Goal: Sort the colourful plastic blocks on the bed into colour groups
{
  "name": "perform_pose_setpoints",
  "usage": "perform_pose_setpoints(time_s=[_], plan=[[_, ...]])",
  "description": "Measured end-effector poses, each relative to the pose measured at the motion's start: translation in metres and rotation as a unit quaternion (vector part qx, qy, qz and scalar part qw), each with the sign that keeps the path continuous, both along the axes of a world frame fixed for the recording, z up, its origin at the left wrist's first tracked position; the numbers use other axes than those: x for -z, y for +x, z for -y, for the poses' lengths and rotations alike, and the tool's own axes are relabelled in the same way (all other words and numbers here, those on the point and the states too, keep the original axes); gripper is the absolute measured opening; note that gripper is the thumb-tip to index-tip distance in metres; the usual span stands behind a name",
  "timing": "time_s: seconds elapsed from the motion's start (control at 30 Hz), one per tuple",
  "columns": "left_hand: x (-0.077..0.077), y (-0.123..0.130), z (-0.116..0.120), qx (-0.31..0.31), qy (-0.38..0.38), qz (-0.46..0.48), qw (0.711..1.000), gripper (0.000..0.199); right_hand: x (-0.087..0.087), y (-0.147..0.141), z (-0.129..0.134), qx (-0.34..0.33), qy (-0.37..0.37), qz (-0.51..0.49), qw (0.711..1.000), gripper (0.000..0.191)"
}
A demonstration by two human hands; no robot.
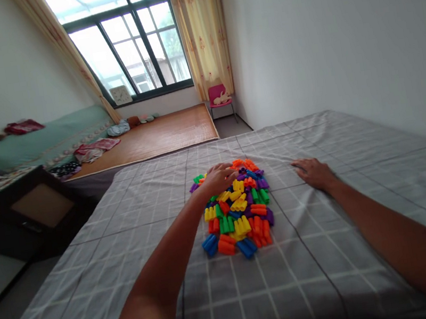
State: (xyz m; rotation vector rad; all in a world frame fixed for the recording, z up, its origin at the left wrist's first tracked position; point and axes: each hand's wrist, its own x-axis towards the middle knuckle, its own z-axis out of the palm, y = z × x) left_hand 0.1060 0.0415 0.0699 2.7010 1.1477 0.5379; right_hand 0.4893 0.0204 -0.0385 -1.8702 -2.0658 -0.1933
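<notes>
Several plastic pieces (242, 226) in orange, yellow, green, blue and purple lie in a pile on a grey checked bed cover (140, 262). Over the far left part of the pile is my left hand (219, 178), fingers stretched out toward the right; whether it touches the pieces beneath is hard to tell. My right hand (314, 172) rests palm down on the cover, to the right of the pile and apart from it, its fingers spread and holding nothing.
A dark cabinet (43, 208) stands at the left. Behind the cover are a brown mat (168, 130) with clothes on it, a pink chair (219, 95) and a window. A white wall (332, 43) runs along the right.
</notes>
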Motion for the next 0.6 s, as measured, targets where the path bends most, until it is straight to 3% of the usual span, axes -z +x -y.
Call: perform_pose_setpoints(time_s=[0.17,0.23,0.43,0.6], plan=[[0.003,0.048,0.075,0.135,0.055,-0.076,0.986,0.039,-0.004,-0.003,-0.002,0.007,-0.025,-0.006,1.0,0.042],[0.01,0.062,0.092,0.145,0.064,-0.106,0.982,0.036,-0.005,-0.005,-0.001,0.007,-0.039,-0.003,0.999,0.044],[0.018,0.056,0.101,0.064,0.063,-0.093,0.992,0.035,-0.01,-0.004,0.009,-0.018,-0.096,0.031,0.995,0.051],[0.014,0.05,0.103,0.05,0.063,-0.077,0.994,0.036,-0.024,0.022,0.012,-0.077,-0.128,-0.005,0.989,0.054]])
